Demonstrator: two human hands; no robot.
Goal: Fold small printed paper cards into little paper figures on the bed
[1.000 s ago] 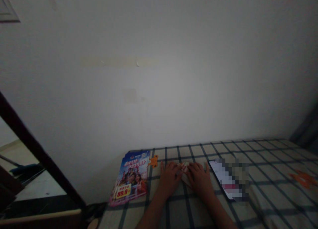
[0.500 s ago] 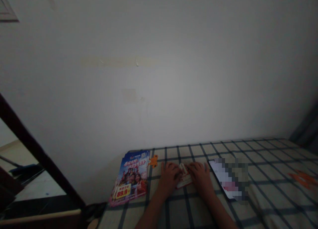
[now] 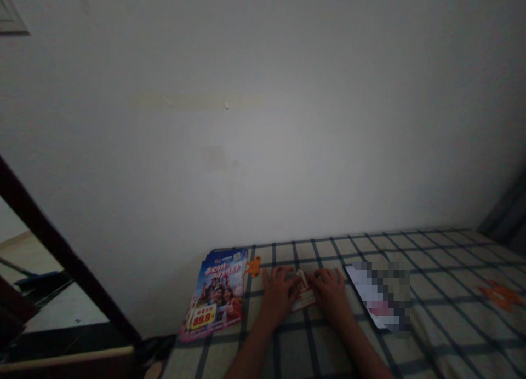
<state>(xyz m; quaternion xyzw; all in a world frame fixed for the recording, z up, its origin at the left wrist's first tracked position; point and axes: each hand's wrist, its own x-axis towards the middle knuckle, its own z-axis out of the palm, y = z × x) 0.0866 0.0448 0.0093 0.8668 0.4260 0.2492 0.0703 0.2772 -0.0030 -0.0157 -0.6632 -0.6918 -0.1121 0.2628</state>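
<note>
A small piece of folded paper (image 3: 304, 296), white and red with a pointed top, lies on the checked cloth between my hands. My left hand (image 3: 280, 291) holds its left side, thumb and fingertips at the paper's edge, other fingers bent over the cloth. From the right, my right hand (image 3: 329, 288) grips the opposite side in much the same way. Both palms face down, and the fingertips under them are partly hidden. Left of my hands rests a stack of printed flyers (image 3: 219, 291), blue and pink, with a yellow price box.
A phone (image 3: 372, 297) with a lit, partly blurred screen lies right of my hands. The checked cloth (image 3: 452, 335) covers the surface up to the pale wall (image 3: 287, 149). A dark slanted post (image 3: 61, 242) stands at the left.
My left hand's fingers have spread slightly and shifted a little to the left. The right hand has moved very little; the paper stays between them.
</note>
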